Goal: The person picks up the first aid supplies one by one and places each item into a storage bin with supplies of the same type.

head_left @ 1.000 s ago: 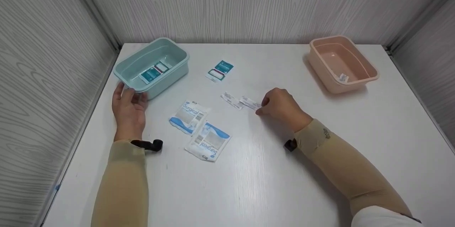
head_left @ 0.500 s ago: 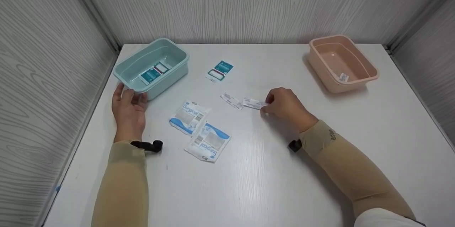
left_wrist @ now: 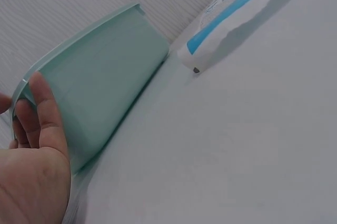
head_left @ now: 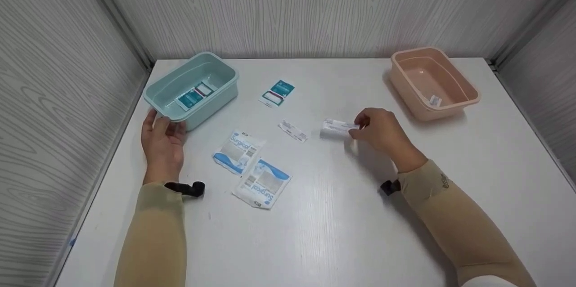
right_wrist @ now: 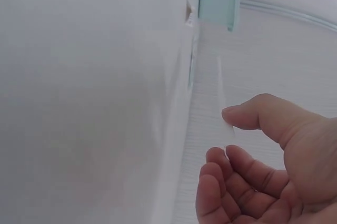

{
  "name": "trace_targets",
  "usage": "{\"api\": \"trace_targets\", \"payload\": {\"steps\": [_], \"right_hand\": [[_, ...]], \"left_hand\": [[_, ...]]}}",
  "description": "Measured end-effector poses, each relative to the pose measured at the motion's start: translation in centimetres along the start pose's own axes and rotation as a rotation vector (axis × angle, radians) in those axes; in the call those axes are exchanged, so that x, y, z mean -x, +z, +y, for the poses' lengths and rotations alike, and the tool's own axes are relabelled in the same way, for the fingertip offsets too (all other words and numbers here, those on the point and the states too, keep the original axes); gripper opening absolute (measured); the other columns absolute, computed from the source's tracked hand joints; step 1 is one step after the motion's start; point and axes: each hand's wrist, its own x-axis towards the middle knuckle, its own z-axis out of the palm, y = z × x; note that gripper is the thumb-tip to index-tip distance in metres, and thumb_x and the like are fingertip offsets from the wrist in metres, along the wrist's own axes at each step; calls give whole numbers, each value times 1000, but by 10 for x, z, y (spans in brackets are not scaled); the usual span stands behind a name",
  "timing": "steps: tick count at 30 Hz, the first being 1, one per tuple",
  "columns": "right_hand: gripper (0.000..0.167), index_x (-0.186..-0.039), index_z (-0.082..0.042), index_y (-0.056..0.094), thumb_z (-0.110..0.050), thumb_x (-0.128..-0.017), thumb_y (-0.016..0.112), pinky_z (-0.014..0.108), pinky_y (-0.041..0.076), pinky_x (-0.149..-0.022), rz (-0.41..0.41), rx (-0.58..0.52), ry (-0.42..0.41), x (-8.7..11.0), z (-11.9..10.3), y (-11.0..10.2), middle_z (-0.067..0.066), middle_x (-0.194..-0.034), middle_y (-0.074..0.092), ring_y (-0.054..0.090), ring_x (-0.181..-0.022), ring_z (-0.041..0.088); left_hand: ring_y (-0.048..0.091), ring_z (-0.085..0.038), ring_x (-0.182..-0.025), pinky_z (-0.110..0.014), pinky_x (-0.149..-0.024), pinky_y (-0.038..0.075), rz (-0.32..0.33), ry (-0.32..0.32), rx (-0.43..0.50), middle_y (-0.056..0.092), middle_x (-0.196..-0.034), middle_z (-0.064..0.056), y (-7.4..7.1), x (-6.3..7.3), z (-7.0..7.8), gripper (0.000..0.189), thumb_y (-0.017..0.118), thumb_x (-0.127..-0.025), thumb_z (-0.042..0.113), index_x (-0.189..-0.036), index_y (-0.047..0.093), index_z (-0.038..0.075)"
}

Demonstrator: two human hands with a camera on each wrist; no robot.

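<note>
My right hand [head_left: 380,130] pinches a wrapped adhesive bandage [head_left: 336,127], a narrow white printed strip, by its right end; it is tilted up over the table. In the right wrist view the strip [right_wrist: 221,90] shows edge-on beside the thumb. A second such bandage [head_left: 292,131] lies flat to its left. My left hand [head_left: 164,147] grips the near corner of the light blue basin [head_left: 216,100], its fingertips right at the rim, as the left wrist view shows too. Inside the basin lies a teal-and-white packet [head_left: 191,98].
Two Surgicol packets [head_left: 263,183] lie overlapping at centre left. Another teal-and-white packet [head_left: 277,93] is right of the blue basin. At the back right stands a pink basin [head_left: 405,89] with a small white printed piece [head_left: 435,100] inside. Grey wood-grain walls [head_left: 288,12] surround the table.
My right hand has moved to the right, drawing the bandage off the other one and lifting it from the table. My left hand stays at the basin's corner.
</note>
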Motion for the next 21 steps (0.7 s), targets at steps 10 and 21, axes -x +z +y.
{"api": "trace_targets", "payload": {"steps": [10,21], "right_hand": [[26,-120,-3,77,-19,-101,83,27,53,-75,93,5,-69,17,1,-39,18,-111,78,68,-98,28],[27,-121,-2,77,-19,-101,85,16,52,-69,179,-18,-40,21,13,-81,20,-114,77,67,-99,28]], "left_hand": [[54,-21,-156,-26,-97,68,4,-4,-5,45,-174,-5,1,3,1,65,69,-109,3,-164,46,30],[55,-21,-153,-27,-95,68,7,-3,21,45,-175,-6,3,5,1,73,75,-106,1,-167,45,28]]}}
